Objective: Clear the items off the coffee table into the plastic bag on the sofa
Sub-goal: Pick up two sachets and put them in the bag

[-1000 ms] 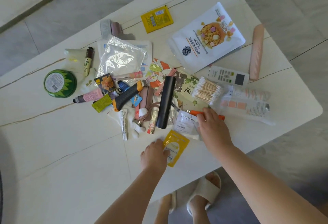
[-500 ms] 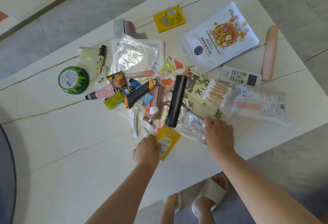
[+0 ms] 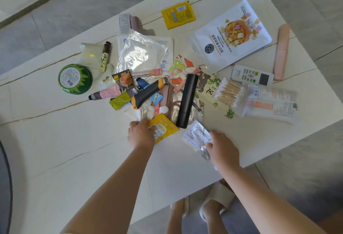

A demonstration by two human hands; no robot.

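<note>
On coffee table: left hand pinches yellow sachet, right hand grips silver L'Oreal sachet. Black tube, utility knife, cotton swabs crowd just beyond.

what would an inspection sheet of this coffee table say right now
surface: white coffee table with thin veins, near part bare
job's things: black tube, cereal pouch, cotton swabs, green tin, remote; plastic bag and sofa not in view
clutter: sachets and tubes piled overlapping mid-table
grippers: left hand on yellow sachet; right hand grips silver sachet
cables: nothing seen
surroundings: grey tiled floor, white slippers
</note>
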